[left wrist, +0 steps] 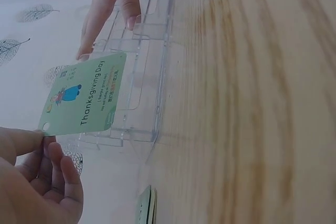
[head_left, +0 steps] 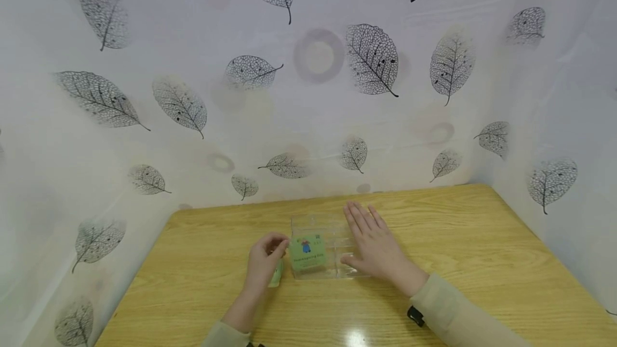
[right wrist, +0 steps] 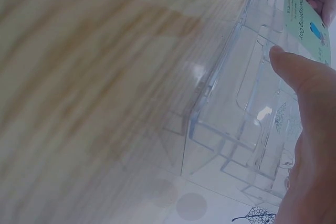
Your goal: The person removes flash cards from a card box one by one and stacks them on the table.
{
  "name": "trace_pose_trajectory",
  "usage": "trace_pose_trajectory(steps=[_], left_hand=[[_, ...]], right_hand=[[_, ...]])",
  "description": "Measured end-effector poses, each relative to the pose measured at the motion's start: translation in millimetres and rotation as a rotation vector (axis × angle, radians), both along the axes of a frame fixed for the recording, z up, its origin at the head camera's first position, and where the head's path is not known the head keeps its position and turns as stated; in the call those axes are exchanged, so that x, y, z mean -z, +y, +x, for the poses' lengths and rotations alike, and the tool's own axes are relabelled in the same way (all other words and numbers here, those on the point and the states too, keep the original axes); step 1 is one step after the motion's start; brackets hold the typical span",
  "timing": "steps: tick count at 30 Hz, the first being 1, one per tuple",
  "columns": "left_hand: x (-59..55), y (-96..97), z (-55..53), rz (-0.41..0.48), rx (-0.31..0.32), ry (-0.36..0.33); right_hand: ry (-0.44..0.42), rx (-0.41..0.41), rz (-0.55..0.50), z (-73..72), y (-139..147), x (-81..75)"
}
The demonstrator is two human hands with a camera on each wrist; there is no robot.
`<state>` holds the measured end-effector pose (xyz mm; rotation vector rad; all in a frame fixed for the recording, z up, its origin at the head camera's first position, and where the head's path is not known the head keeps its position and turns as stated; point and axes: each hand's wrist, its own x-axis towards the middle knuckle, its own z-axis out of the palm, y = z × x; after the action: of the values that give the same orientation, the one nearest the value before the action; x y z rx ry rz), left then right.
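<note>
My left hand (head_left: 262,261) pinches a light green card (head_left: 308,253) at one corner, beside a punched hole, between thumb and forefinger. The card is printed with "Thanksgiving Day" and a small figure in blue. It is held over the left part of a clear plastic tiered rack (right wrist: 226,124), overlapping its compartments in the left wrist view. My right hand (head_left: 373,245) lies on the right side of the rack, fingers straight and thumb spread toward the middle. Part of the rack is hidden under that hand.
A small stack of green cards (left wrist: 147,205) lies on the wooden table (head_left: 193,272), just left of the rack and partly behind my left hand. A pale curtain (head_left: 308,122) with leaf prints hangs behind the table and along both sides.
</note>
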<state>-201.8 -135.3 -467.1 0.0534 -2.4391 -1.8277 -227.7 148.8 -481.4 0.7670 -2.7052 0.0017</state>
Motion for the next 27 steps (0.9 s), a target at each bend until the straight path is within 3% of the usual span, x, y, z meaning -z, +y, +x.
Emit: trace_pose_trajectory(steps=[27], left_hand=[[-4.5,-11.3,1.6,0.014,-0.056,-0.009]], right_hand=[[-0.02,0.008,0.006,1.7,-0.3,-3.1]])
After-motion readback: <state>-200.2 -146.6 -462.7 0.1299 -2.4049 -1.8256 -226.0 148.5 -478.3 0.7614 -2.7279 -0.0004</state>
